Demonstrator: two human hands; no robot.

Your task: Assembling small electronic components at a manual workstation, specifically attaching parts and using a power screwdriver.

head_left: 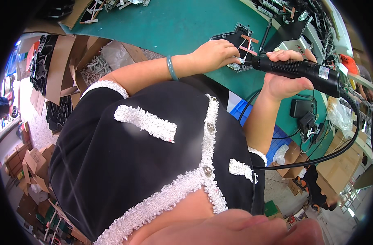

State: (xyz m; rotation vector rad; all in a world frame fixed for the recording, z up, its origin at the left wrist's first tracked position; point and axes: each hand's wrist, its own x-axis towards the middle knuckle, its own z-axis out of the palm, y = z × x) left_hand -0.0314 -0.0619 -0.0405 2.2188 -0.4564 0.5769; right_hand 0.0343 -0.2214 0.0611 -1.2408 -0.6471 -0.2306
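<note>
A black corded electric screwdriver lies in my right hand, whose fingers and thumb wrap round its body. Its nose points left at a dark housing on the green bench. Copper-coloured strips and small silvery metal parts sit in that housing. My left hand rests at the housing's near left side, its fingertips pinched together by the screwdriver's tip. What those fingertips hold, if anything, is too small to make out. A black pen-like tool lies just beyond the housing.
A black box-shaped device and heaped metal parts stand at the back right. The screwdriver's thick cord loops down the right side. A black power adapter sits on the green bench. Cardboard boxes stand at the left.
</note>
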